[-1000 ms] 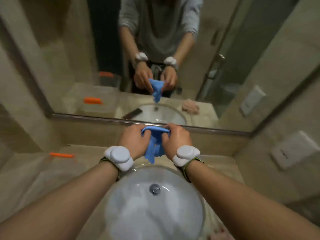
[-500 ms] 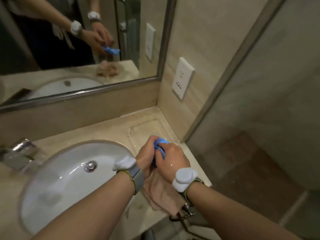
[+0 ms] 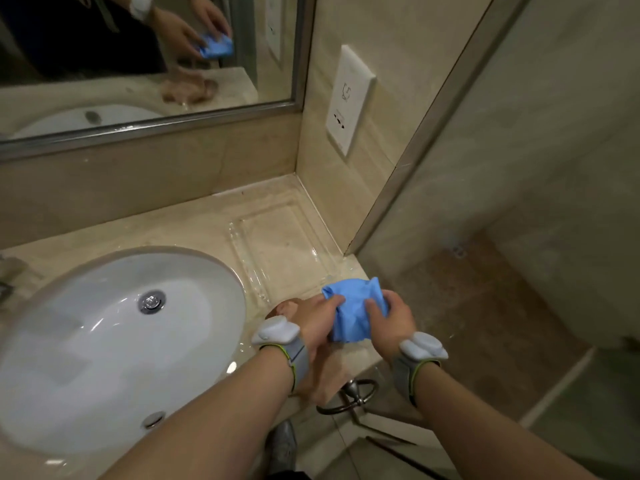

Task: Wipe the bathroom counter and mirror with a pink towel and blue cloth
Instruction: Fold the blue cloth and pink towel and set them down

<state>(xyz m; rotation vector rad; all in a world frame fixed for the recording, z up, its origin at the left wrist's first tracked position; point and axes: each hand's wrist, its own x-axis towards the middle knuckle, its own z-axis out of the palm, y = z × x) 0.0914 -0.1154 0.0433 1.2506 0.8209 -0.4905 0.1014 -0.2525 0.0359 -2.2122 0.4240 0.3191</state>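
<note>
My one head camera looks steeply down, close over my counter (image 3: 194, 220). It faces the right corner, mirror (image 3: 104, 64) above.

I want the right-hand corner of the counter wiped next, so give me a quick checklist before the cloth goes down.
1. Blue cloth held in both hands, left hand and right hand: ok.
2. Cloth bunched, not spread flat for wiping: not ok.
3. Clear tray sits in that corner of the counter, in the way: not ok.
4. Pink towel lies under the hands at the counter edge: ok.
5. Cloth damp enough: cannot tell.
</note>
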